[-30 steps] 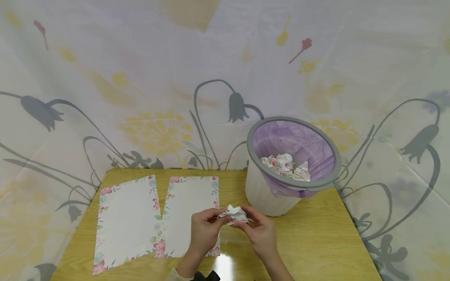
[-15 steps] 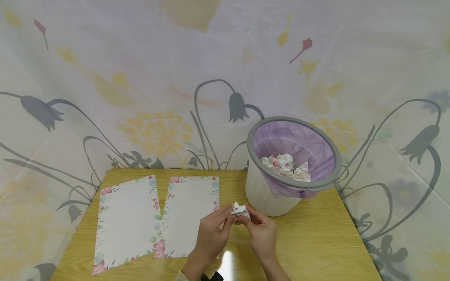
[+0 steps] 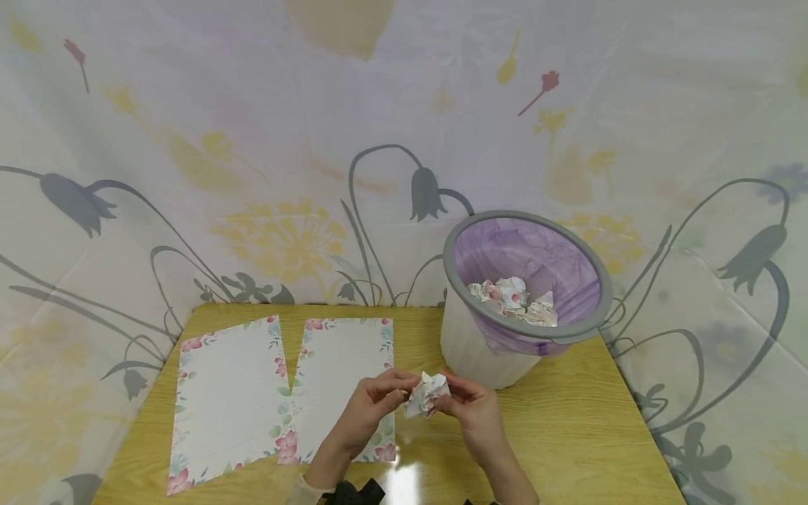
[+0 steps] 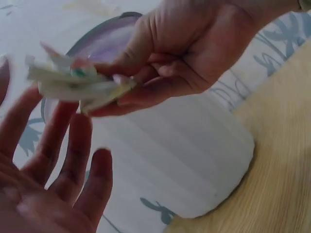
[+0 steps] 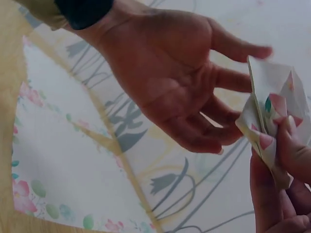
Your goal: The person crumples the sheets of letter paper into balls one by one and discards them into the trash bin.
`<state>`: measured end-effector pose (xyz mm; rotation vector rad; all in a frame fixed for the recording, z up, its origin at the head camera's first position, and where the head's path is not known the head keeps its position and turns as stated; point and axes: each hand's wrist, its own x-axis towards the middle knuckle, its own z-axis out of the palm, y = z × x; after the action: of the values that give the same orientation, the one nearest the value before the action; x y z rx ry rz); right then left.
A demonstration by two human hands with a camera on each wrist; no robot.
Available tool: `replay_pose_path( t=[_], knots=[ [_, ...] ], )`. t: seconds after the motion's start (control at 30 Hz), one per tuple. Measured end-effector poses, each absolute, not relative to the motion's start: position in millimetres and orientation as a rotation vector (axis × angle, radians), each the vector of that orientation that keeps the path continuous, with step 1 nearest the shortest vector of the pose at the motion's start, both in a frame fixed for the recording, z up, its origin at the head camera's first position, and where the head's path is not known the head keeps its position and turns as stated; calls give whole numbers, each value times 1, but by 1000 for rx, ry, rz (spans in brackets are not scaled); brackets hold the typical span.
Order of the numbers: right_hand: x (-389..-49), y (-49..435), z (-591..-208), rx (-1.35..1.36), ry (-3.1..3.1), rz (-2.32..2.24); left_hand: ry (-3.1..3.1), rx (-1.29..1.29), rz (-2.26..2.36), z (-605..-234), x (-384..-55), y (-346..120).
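Observation:
A crumpled sheet of floral paper (image 3: 424, 397) is up between the two hands, over the front of the table. My right hand (image 3: 480, 419) pinches it between thumb and fingers, most plainly seen in the left wrist view, where the wad of paper (image 4: 80, 82) shows its folded layers. My left hand (image 3: 365, 414) has its fingers spread apart, palm toward the wad; in the right wrist view the left hand (image 5: 165, 73) has its fingertips right at the paper's edge. Two flat sheets with flower borders, a left sheet (image 3: 227, 403) and a right sheet (image 3: 337, 379), lie left of the hands.
A white bin (image 3: 486, 368) with a grey rim and a purple liner (image 3: 568, 280) stands at the back right of the wooden table (image 3: 568, 435). Several crumpled papers (image 3: 514, 298) lie inside it. A flower-printed cloth (image 3: 284, 105) hangs behind the table.
The paper has been turned and squeezed between the hands. My left fingers, which held it, have now loosened and drawn slightly left, while the right hand keeps its pinch.

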<state>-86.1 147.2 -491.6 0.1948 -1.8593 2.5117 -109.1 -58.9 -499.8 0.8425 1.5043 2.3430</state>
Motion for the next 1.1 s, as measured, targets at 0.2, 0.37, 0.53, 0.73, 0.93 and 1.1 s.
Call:
replay_pose_path(
  t=[0.2,0.37,0.53,0.73,0.93,1.1],
  knots=[
    [-87,150,-491,400,-1819,2588,1559,1033,2449,-500,-108,-49],
    [-88,148,-492,435,-1811,2597,1855,1083,2475,-496,-104,-39],
    [-87,144,-489,368,-1884,2481,2146,1213,2466,-497,-102,-34],
    [-84,130,-480,216,-1965,2250,2416,1191,2490,-493,-100,-29],
    [-83,125,-483,288,-1984,2125,2577,1123,2450,-501,-101,-28],
    [-83,129,-480,380,-2045,2052,2480,1118,2461,-486,-98,-31]
  ],
)
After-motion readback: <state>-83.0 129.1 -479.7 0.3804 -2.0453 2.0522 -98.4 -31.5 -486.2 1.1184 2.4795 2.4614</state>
